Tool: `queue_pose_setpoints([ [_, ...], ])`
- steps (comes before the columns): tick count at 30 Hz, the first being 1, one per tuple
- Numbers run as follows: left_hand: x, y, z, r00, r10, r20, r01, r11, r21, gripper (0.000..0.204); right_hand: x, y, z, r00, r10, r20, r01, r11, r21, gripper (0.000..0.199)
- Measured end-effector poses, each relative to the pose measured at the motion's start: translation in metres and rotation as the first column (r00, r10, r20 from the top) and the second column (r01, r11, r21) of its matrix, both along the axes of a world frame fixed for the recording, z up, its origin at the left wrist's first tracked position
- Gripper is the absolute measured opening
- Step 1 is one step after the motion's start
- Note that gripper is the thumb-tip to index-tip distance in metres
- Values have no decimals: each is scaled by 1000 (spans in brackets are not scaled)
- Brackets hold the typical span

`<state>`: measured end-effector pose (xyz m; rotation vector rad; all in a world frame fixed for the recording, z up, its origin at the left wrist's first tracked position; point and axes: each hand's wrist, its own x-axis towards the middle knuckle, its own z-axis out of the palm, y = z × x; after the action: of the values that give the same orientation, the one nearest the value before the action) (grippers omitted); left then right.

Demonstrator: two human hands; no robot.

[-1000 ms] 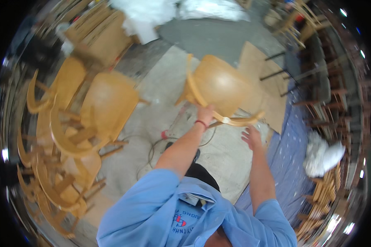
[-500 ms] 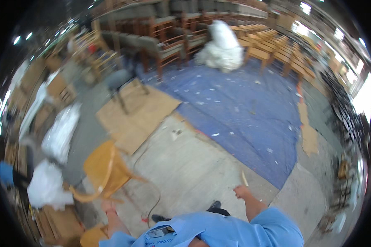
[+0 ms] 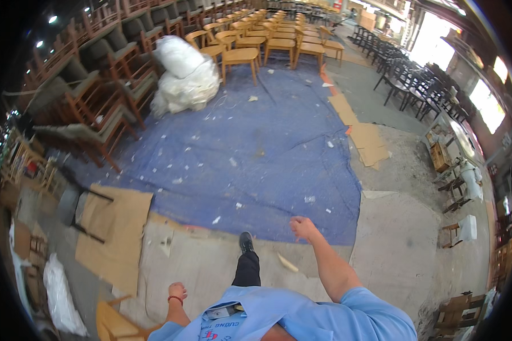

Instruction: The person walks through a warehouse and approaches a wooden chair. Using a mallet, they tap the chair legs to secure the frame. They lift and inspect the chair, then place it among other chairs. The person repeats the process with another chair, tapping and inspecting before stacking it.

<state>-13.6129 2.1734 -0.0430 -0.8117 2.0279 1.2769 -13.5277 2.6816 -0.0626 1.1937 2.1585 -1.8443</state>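
The person is mid-stride over the concrete floor [image 3: 222,267] toward the blue tarp [image 3: 256,148]. The left hand [image 3: 177,291] hangs loosely curled and empty just above a wooden chair [image 3: 116,324] at the lower left; the right hand [image 3: 304,227] swings forward, its grip slack, holding nothing.

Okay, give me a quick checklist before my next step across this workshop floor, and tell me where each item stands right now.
1. Right hand free: ok, it holds nothing.
2. Left hand free: cannot tell; it sits by a wooden chair at the lower edge.
3. Footing: ok, black shoe on bare concrete.
4. Path ahead: not ok, scraps litter the blue tarp.
5. Left side: not ok, loose cardboard sheet on the floor.
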Motion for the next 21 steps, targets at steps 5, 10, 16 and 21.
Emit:
queue_pose_setpoints([
  [5, -164, 163, -24, 980, -168, 107, 171, 985, -19, 32, -24, 141, 3, 983, -49, 176, 5, 971, 238, 38],
  [10, -289, 429, -6, 721, -676, -155, 693, 702, 165, 31, 65, 201, -31, 856, 63, 513, -322, 841, 435, 28],
  [16, -422, 670, 2, 268, -886, -379, 950, 308, -49, 38, 91, 241, -67, 588, 289, 756, -546, 831, 106, 37],
  [21, -503, 774, 9, 306, -943, -129, 911, 329, -250, 38, -58, 425, -79, 638, 443, 629, -727, 616, 303, 29],
])
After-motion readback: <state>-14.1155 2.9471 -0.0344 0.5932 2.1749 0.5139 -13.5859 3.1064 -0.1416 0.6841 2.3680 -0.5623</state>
